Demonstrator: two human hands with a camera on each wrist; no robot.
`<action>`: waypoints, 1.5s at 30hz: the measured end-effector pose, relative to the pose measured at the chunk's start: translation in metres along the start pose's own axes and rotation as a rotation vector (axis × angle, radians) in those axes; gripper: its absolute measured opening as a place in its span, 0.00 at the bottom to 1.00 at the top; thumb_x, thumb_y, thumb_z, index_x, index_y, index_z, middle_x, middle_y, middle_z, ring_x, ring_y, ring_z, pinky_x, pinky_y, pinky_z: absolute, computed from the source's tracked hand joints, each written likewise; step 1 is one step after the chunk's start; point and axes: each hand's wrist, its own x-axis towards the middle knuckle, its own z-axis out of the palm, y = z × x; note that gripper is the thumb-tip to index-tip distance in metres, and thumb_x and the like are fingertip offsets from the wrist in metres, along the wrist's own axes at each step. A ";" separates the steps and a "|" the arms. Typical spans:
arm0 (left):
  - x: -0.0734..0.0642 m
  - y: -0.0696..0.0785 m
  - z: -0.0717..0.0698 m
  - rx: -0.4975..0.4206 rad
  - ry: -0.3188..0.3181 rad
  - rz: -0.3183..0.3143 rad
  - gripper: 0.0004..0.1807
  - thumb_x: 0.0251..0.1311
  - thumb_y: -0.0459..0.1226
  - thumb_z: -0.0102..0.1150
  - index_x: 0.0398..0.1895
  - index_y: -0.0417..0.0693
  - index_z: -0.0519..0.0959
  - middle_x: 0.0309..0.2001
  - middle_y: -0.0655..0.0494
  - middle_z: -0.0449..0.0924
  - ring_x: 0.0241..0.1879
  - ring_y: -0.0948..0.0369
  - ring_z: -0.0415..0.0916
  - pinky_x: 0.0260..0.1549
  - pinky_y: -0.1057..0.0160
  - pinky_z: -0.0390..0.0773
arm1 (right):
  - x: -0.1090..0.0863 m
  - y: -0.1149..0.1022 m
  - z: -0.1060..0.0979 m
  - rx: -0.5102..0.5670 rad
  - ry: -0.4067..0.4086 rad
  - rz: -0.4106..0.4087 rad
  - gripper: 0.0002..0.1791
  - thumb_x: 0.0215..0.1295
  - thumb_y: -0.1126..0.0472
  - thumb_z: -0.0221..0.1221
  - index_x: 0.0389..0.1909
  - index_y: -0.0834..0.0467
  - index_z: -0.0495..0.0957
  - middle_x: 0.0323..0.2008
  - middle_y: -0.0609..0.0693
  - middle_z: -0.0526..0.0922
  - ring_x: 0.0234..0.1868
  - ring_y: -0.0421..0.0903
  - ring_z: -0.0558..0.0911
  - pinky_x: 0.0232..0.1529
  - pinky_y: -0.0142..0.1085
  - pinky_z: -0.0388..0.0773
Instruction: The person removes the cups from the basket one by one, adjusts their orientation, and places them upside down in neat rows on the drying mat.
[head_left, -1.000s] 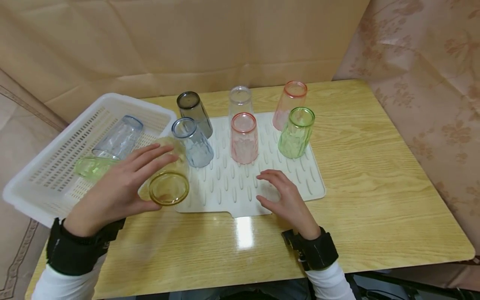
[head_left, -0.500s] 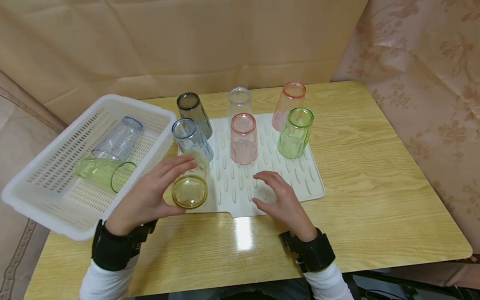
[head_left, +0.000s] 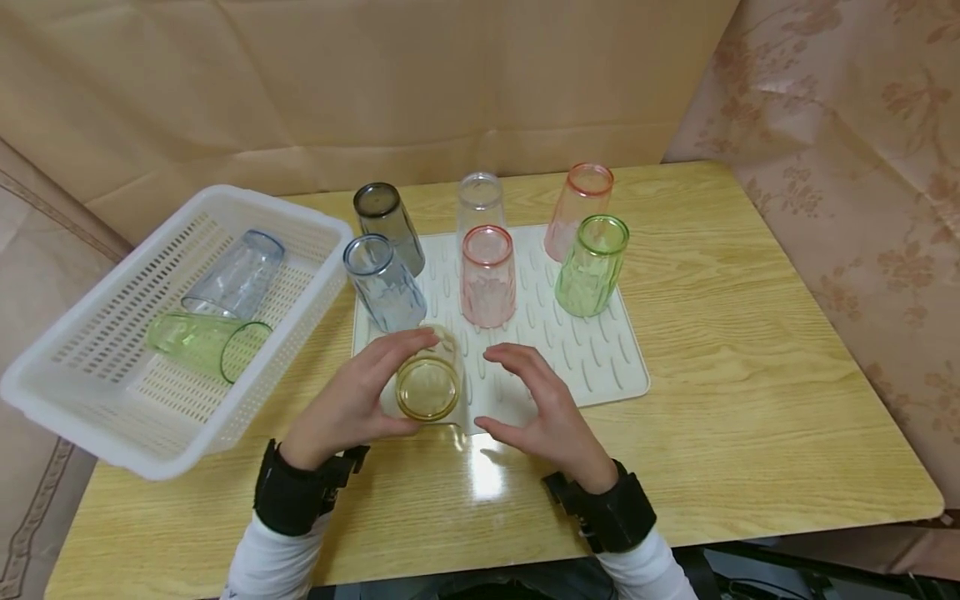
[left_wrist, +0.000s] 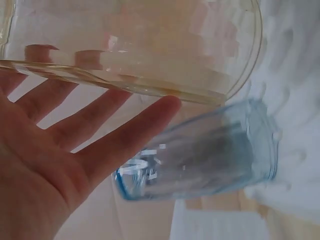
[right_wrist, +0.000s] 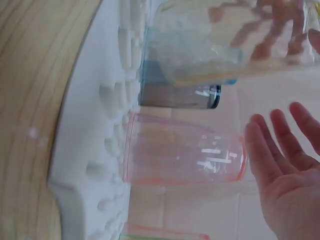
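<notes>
My left hand (head_left: pixel 356 404) grips an upside-down yellow-tinted drinking glass (head_left: pixel 429 390), thumb on its near side and fingers along the far side. The glass is over the front left of a white ridged drying mat (head_left: pixel 555 367); in the right wrist view its rim is close above the ridges. Just right of it, my right hand (head_left: pixel 542 412) has fingers and thumb spread, holding nothing. Behind the yellow glass a blue glass (head_left: pixel 390 292) stands inverted on the mat, also visible beside my left fingertips (left_wrist: pixel 167 107). A pink glass (right_wrist: pixel 185 150) stands near my right fingers.
More inverted glasses stand towards the back: dark grey (head_left: pixel 393 229), colourless (head_left: pixel 481 204), reddish (head_left: pixel 577 212) and green (head_left: pixel 591 271). At left, a white slotted basket (head_left: pixel 247 417) contains a blue glass (head_left: pixel 236 275) and a green glass (head_left: pixel 191 343) on their sides.
My left hand has carried the yellow glass rightward from beside the basket to over the mat's front. The right hand has shifted slightly left towards it.
</notes>
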 end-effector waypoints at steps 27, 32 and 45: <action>0.023 0.017 0.027 0.003 -0.051 -0.090 0.51 0.31 0.47 0.74 0.64 0.46 0.61 0.57 0.44 0.72 0.56 0.53 0.69 0.52 0.48 0.74 | 0.012 -0.011 0.014 0.023 0.105 -0.087 0.46 0.34 0.61 0.74 0.58 0.63 0.65 0.54 0.59 0.71 0.58 0.52 0.69 0.59 0.45 0.67; 0.026 0.017 0.028 -0.034 -0.068 -0.110 0.50 0.33 0.44 0.74 0.65 0.48 0.60 0.58 0.46 0.72 0.56 0.54 0.68 0.51 0.49 0.74 | 0.013 -0.010 0.011 0.017 0.126 -0.092 0.45 0.33 0.63 0.74 0.58 0.63 0.66 0.54 0.60 0.72 0.57 0.52 0.69 0.59 0.44 0.67; 0.022 0.004 0.028 -0.068 -0.054 -0.138 0.49 0.41 0.48 0.70 0.68 0.50 0.55 0.62 0.47 0.67 0.61 0.55 0.61 0.59 0.50 0.66 | 0.013 -0.002 -0.010 -0.003 0.223 -0.024 0.43 0.31 0.66 0.73 0.56 0.62 0.69 0.51 0.59 0.74 0.54 0.52 0.72 0.54 0.47 0.73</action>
